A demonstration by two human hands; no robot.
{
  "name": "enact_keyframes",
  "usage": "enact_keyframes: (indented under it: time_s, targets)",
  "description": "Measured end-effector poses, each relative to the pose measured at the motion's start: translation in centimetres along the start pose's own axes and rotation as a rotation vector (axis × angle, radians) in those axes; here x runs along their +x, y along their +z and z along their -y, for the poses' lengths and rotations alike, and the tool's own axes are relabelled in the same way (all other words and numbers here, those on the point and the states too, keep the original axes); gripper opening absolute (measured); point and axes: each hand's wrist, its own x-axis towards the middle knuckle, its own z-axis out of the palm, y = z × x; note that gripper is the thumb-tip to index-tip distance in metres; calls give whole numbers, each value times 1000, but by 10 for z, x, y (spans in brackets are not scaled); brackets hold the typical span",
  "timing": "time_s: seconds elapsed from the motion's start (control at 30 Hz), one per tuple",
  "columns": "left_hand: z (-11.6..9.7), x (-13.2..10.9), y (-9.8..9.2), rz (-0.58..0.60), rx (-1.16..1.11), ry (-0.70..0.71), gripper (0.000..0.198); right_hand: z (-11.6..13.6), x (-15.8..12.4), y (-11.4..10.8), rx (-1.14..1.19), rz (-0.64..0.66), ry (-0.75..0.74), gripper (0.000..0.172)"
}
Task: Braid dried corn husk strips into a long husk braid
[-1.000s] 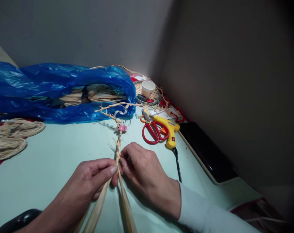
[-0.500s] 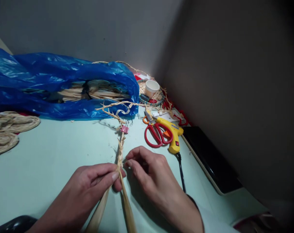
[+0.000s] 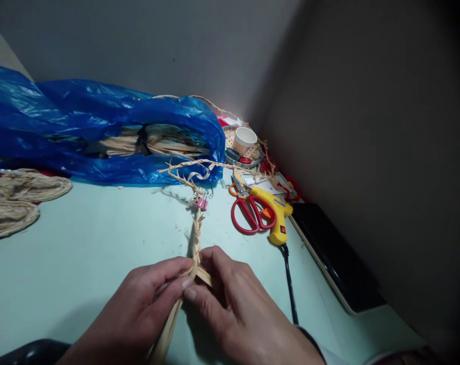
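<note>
A thin braid of pale dried straw (image 3: 197, 238) runs away from me over the table, its far part gripped by a pink binder clip (image 3: 201, 203). At the braid's near end, my left hand (image 3: 149, 299) pinches the strands between thumb and fingers. Loose straw strands (image 3: 167, 332) trail from there toward me. My right hand (image 3: 233, 299) is closed around the same spot from the right, with a flat strand (image 3: 204, 277) bent across into its fingers. The two thumbs nearly meet below the braid. Part of the right fingers is hidden.
A blue plastic bag (image 3: 100, 109) with dried straw lies at the back left, woven straw soles (image 3: 32, 185) at the left. Red-handled scissors (image 3: 252, 215) rest by a yellow glue gun (image 3: 279, 230). A black tablet-like slab (image 3: 336, 258) and a white cup (image 3: 245, 138) are right.
My right hand has moved in to the braid and now holds a strand that hung toward me before, folded out to the right. My left hand keeps its pinch. The view shifted slightly.
</note>
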Motion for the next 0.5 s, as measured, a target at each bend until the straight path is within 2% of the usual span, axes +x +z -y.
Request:
enact_keyframes:
  time_s: [0.07, 0.17, 0.3, 0.4, 0.5]
  targets:
    - [-1, -3, 1, -45, 43, -6, 30, 2, -1, 0, -41, -25, 12, 25]
    - [-3, -8, 2, -18, 168, -15, 32, 2, 1, 1, 19, -72, -12, 20]
    - [-8, -10, 1, -23, 357, 0, 36, -3, 7, 3, 159, -84, -22, 28]
    - [-15, -9, -4, -4, 526, 100, 39, -5, 9, 8, 263, -94, -12, 28]
    - [-21, -10, -9, -47, 694, 260, 40, -4, 9, 13, 297, -158, -11, 27]
